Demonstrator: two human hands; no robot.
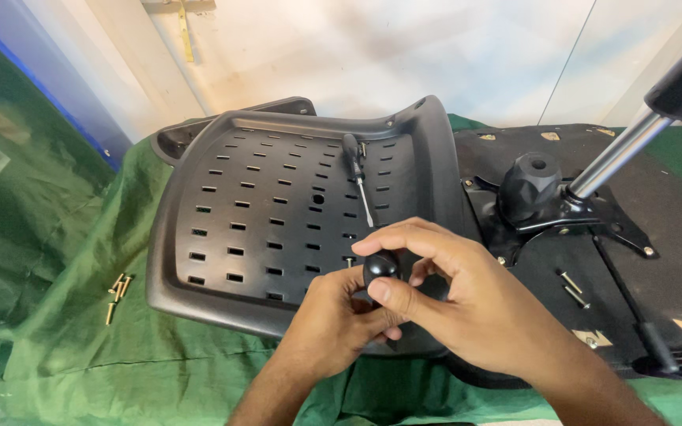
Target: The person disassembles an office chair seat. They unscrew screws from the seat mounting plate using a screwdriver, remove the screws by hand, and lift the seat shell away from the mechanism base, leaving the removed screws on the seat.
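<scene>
A black slotted plastic chair back panel (262, 213) lies on green cloth. At its near edge, both my hands meet around a small round black knob (380, 266). My right hand (467, 308) pinches the knob between thumb and fingers from above. My left hand (341, 323) is curled beneath it, fingers closed against the knob or panel edge. A black-handled screwdriver (357, 177) rests on the panel, its tip pointing toward my hands.
To the right sits a black chair seat underside with a metal mechanism plate (593, 217), a black cylinder socket (529, 185) and a chrome lever (617, 154). Two loose bolts (571, 288) lie on the seat. Several brass screws (117, 290) lie on the green cloth (65, 315) at left.
</scene>
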